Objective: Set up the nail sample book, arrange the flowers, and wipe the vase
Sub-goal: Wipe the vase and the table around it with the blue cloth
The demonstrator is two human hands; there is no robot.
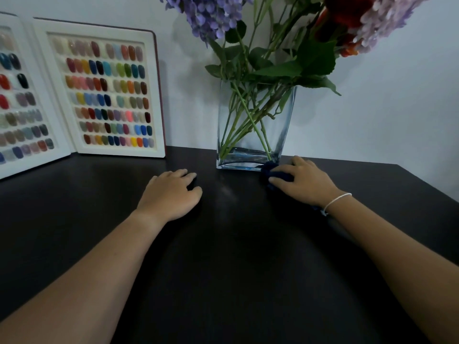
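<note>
The nail sample book (159,100) stands open and upright against the wall at the left, its white pages filled with rows of coloured nail tips. A clear rectangular glass vase (231,135) stands on the dark table (236,269), holding purple, red and pale pink flowers (213,13) on green stems. My right hand (308,182) grips a dark blue cloth (270,170) on the table at the vase's lower right corner. To the left of the vase base, my left hand (173,194) rests on the table, palm down, fingers loosely bent, holding nothing.
A pale wall (385,108) runs directly behind the book and vase. The table's right edge (429,184) slants away past my right wrist, which wears a thin white bracelet (335,201).
</note>
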